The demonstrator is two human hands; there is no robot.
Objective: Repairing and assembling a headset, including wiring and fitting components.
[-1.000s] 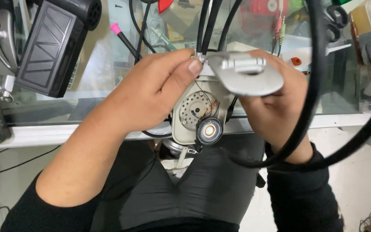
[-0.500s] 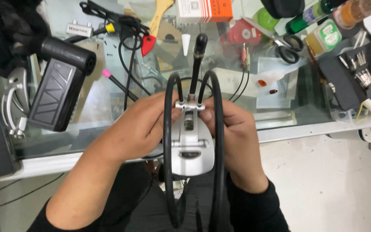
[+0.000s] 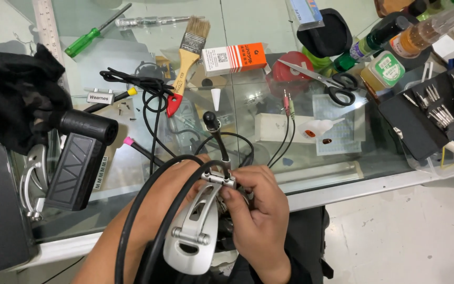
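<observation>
Both my hands hold a headset close to my lap, below the edge of a glass table. Its silver metal earcup bracket (image 3: pixel 191 234) points toward me. Two black headband bars (image 3: pixel 148 218) curve down over my left wrist. A thin black microphone boom (image 3: pixel 216 138) sticks up from the piece. My left hand (image 3: pixel 172 184) grips it from the left, mostly hidden behind the bars. My right hand (image 3: pixel 256 210) pinches the small metal joint at the bracket's top.
The glass table (image 3: pixel 342 179) carries a black heat gun (image 3: pixel 80 158), a paintbrush (image 3: pixel 187 55), a green screwdriver (image 3: pixel 88 39), scissors (image 3: pixel 324 79), an orange and white box (image 3: pixel 235 58), bottles (image 3: pixel 390 39), a black bit set (image 3: pixel 437 108) and black cables (image 3: pixel 148 100). A black cloth (image 3: pixel 14 94) lies at the left.
The view has tilted up and pulled back, so more of the table shows. The headset turned from its open earcup side to the silver bracket and sits lower between my hands.
</observation>
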